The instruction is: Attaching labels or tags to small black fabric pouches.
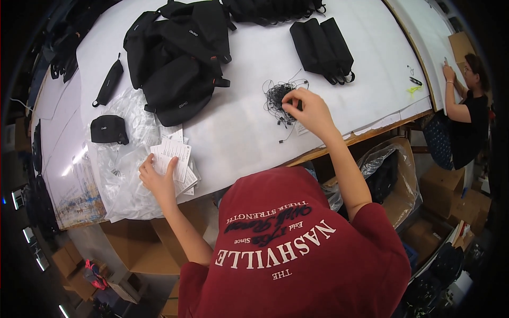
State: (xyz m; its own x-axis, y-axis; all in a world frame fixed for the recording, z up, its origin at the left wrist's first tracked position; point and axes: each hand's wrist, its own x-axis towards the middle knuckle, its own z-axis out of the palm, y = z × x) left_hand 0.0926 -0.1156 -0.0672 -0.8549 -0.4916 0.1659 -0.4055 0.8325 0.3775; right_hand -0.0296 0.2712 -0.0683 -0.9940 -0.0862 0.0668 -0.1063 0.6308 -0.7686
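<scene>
My left hand (159, 178) is at the near edge of the white table, its thumb and fingers closed around a printed white card (176, 150). More cards (189, 182) lie in a loose stack beneath it. My right hand (308, 110) is pinched at the near right side of a tangle of thin black tag strings (277, 97). Its fingertips partly cover the strings they grip. A crumpled clear plastic bag (127, 180) spreads out left of my left hand, with a small black pouch (108, 129) on it.
Black backpacks (183, 58) are heaped beyond my left hand, with a slim black case (109, 83) beside them. Folded black bags (322, 50) lie at the far right. Cardboard boxes (138, 241) stand below the table edge. Another person (466, 114) works at the right.
</scene>
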